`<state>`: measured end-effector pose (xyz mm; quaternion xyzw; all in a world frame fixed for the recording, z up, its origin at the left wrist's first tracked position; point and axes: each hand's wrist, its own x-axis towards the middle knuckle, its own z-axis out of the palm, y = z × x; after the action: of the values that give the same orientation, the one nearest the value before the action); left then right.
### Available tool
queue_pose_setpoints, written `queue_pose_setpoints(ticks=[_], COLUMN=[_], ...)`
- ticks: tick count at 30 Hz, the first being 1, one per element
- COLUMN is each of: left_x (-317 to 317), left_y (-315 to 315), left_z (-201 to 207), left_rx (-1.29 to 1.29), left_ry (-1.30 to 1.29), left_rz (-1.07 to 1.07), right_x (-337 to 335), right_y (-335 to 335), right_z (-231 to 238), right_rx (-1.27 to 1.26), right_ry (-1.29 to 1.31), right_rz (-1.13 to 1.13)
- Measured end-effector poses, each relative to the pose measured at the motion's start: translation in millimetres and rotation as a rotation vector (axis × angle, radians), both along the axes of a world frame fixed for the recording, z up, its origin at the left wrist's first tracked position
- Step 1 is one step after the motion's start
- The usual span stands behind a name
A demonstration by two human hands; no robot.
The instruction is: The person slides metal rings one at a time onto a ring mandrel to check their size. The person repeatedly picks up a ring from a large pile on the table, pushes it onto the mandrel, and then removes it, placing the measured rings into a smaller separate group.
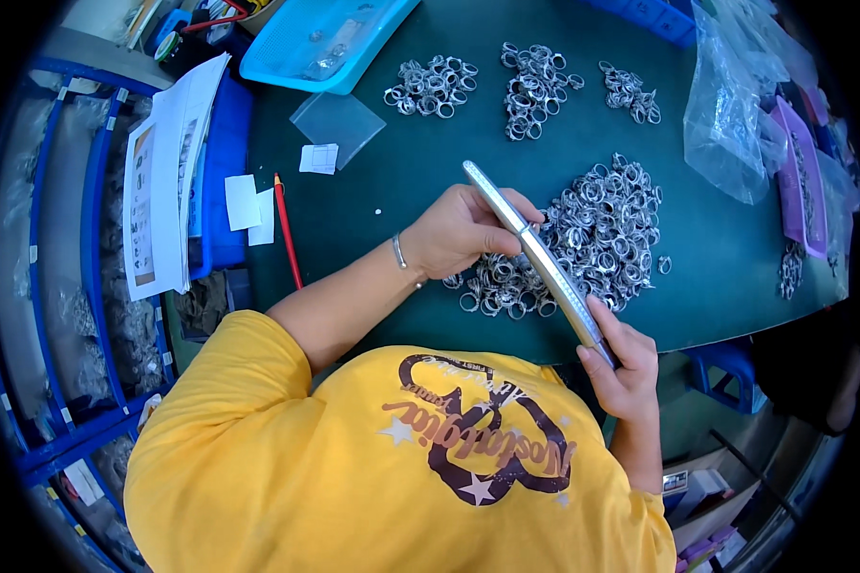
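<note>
A long, tapered silver ring mandrel [556, 272] with fine markings lies slantwise in front of me, above the table. Around its middle there seems to be a thin ring [523, 229]. My left hand [468, 229] is closed at that spot, thumb and fingers on the mandrel and the ring. At the thicker lower end, my right hand [624, 366] grips the mandrel between thumb and fingers. Just beneath and beyond it spreads a large heap of silver rings [607, 224], partly hidden by the mandrel and my left hand.
Three smaller piles of rings [432, 86] lie farther back. A light-blue basket [287, 57], a clear bag [339, 129], paper slips [242, 202] and a red pen [286, 229] are on the left. Plastic bags [726, 134] and a pink tray [799, 181] stand right.
</note>
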<state>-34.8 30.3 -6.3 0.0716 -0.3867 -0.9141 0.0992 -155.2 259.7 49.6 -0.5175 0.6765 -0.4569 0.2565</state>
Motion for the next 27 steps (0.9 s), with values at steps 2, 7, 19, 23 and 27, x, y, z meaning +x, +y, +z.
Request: queue_pose_setpoints(ticks=[2, 7, 19, 23, 27], left_x=[0, 2, 3, 0, -3], left_y=[1, 1, 1, 8, 16], left_z=[1, 1, 9, 12, 11], left_rx=[0.002, -0.065, -0.329, -0.096, 0.017], left_ry=[0.007, 0.052, 0.031, -0.043, -0.089], left_rz=[0.003, 0.006, 0.018, 0.084, 0.171], right_x=[-1, -1, 1, 6, 1], right_y=[0, 1, 5, 0, 4], right_z=[0, -1, -6, -5, -5], right_rx=[-0.002, -0.016, -0.006, -0.001, 0.145], right_ry=[0.03, 0.045, 0.007, -0.069, -0.393], right_rz=[0.006, 0.026, 0.004, -0.042, -0.113])
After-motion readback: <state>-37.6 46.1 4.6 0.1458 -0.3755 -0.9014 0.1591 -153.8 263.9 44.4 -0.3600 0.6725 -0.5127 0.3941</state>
